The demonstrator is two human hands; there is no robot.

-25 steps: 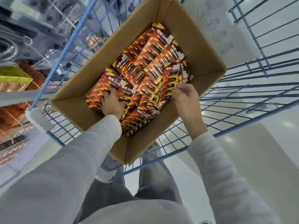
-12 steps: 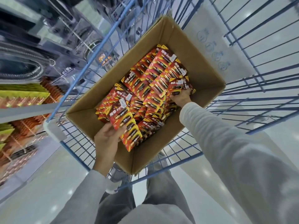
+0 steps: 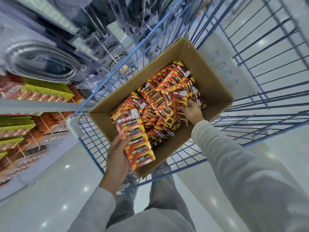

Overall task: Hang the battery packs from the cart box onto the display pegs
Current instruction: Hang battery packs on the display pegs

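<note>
Where a grey store shelf (image 3: 38,104) runs along the left, rows of yellow-green and orange hanging packs (image 3: 20,129) fill it, with coiled silver metal hoses in clear packaging (image 3: 41,61) above. Just right of that stands the blue wire cart (image 3: 91,155), and in it the open brown cardboard box (image 3: 207,77). The left hand (image 3: 117,158), over the box's near left corner, grips a fanned stack of red-and-yellow battery blister packs (image 3: 135,144), thumb on top of them. More loose battery packs (image 3: 155,91) lie heaped in the box. Farther right, the right hand (image 3: 192,111) reaches down into the heap, fingers bent among the packs and touching them; whether it pinches one I cannot tell. Grey sleeves (image 3: 234,164) cover both forearms.
</note>
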